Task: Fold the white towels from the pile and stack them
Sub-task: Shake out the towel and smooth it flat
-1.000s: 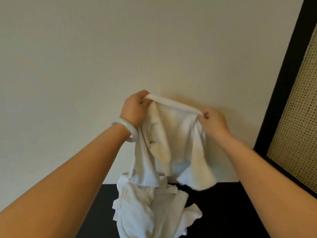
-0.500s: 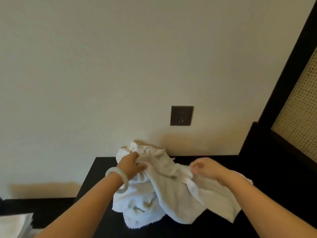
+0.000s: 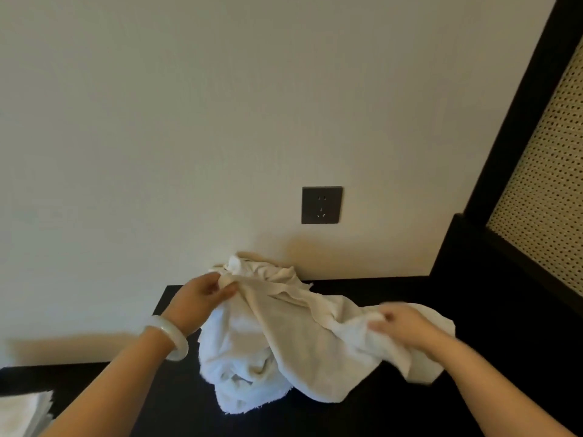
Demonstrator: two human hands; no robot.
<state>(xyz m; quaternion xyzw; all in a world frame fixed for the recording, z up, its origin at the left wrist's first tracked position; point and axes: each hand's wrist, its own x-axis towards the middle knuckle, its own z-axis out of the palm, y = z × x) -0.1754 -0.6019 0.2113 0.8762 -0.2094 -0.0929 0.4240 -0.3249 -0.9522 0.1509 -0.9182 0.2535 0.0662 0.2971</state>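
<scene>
While the left grip [image 3: 202, 294] pinches one corner of a white towel [image 3: 299, 335] above the crumpled pile [image 3: 239, 376], the right grip [image 3: 400, 326], blurred, clutches its other edge; the towel drapes over pile and dark surface [image 3: 410, 408]; a folded stack [image 3: 25, 411] lies far left.

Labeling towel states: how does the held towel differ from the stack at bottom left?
Held towel is crumpled; stack lies in flat layers. Left hand and right hand grip the held towel; nothing touches the stack. Both are white.
</scene>
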